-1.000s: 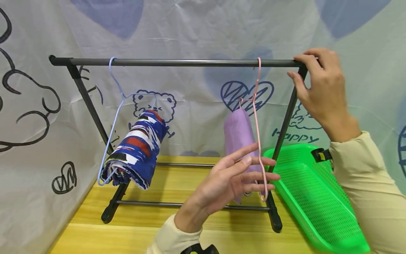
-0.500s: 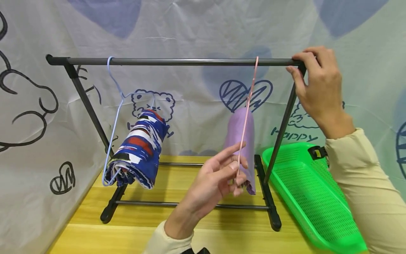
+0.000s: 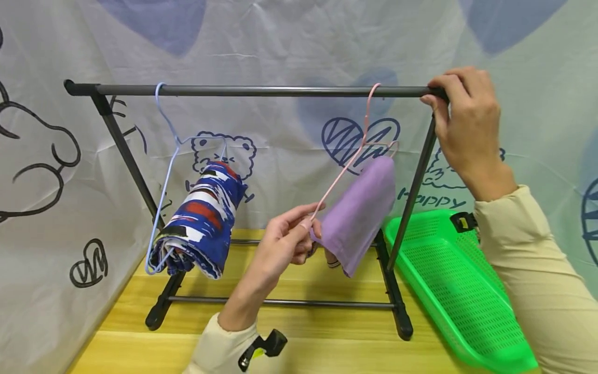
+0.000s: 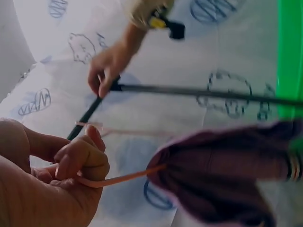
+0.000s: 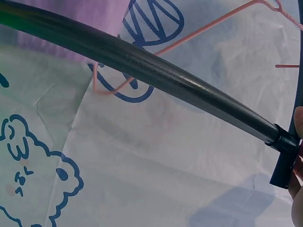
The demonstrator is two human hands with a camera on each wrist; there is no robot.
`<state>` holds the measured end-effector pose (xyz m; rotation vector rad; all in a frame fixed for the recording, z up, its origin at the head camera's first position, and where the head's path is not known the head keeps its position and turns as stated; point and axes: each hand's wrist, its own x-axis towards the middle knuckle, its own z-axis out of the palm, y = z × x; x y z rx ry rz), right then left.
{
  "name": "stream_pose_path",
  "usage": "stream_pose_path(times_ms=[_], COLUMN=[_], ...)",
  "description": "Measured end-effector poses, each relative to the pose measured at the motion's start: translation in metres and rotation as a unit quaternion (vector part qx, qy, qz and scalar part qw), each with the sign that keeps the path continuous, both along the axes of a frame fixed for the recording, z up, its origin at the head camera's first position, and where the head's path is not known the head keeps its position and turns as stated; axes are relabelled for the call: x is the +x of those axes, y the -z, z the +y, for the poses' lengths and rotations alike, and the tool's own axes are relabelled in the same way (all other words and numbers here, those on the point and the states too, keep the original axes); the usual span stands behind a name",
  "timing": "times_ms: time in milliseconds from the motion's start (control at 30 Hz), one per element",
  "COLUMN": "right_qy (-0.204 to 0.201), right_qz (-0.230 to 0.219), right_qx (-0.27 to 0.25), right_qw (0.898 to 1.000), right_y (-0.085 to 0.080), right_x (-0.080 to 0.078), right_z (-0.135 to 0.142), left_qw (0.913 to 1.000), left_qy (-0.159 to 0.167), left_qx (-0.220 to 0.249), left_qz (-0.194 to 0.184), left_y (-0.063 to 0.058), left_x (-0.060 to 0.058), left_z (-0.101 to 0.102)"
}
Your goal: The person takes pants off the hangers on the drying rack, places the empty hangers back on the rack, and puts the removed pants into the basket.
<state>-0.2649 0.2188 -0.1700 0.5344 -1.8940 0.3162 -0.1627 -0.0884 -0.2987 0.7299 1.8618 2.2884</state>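
With thumb and fingers, my left hand (image 3: 275, 244) pinches the near end of a pink clothes hanger (image 3: 343, 171), whose hook sits on the rack's top bar (image 3: 271, 91). Folded over that hanger, a purple garment (image 3: 362, 208) hangs at a slant to the right of the hand. In the left wrist view the hanger's end (image 4: 128, 178) runs from the curled fingers into the purple cloth (image 4: 222, 170). My right hand (image 3: 469, 124) grips the bar's right end at the corner joint. Only its fingers (image 5: 298, 163) show at the edge of the right wrist view.
On the bar's left side a blue hanger (image 3: 169, 171) bears a rolled blue, white and red patterned cloth (image 3: 201, 218). A green perforated basket (image 3: 448, 332) stands right of the rack, on the wooden table (image 3: 140, 348). A printed sheet (image 3: 280, 47) hangs behind.
My left hand has gone from straight fingers behind the hanger to pinching its near end, swinging it leftward. The purple garment has turned with it. My right hand stays on the bar's end.
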Motion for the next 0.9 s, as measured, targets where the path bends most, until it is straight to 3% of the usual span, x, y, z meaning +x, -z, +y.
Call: stream_pose_path(times_ms=[67, 167, 267, 433, 567, 733, 833, 900], right_qy=[-0.002, -0.006, -0.009, -0.007, -0.001, -0.003, -0.003, -0.004], right_qz=[0.000, 0.005, 0.006, 0.006, 0.002, -0.007, -0.009, -0.005], right_qx=[-0.006, -0.002, 0.000, 0.017, 0.001, -0.039, -0.040, -0.033], right_qw=[1.000, 1.000, 1.000, 1.000, 1.000, 0.999, 0.999, 0.999], right_y=[-0.001, -0.002, -0.004, -0.005, -0.006, -0.005, -0.004, -0.004], right_x=[0.000, -0.001, 0.000, -0.001, -0.002, -0.004, -0.004, -0.004], right_z=[0.000, 0.002, 0.002, 0.004, 0.002, -0.002, -0.003, -0.002], left_qw=[0.9980, 0.9858, 0.9656, 0.9314, 0.8952, 0.8462, 0.8313, 0.8265], left_qy=[-0.036, -0.087, -0.133, -0.219, -0.317, -0.432, -0.461, -0.470], left_qx=[-0.040, -0.109, -0.176, -0.242, -0.255, -0.226, -0.199, -0.187], left_qz=[0.033, 0.093, 0.139, 0.161, 0.182, 0.215, 0.239, 0.247], left_y=[0.000, -0.003, -0.007, -0.010, -0.007, -0.001, 0.002, 0.003], left_x=[-0.005, -0.013, -0.019, -0.028, -0.038, -0.050, -0.056, -0.058], left_z=[-0.003, -0.007, -0.010, -0.008, -0.003, 0.003, 0.003, 0.004])
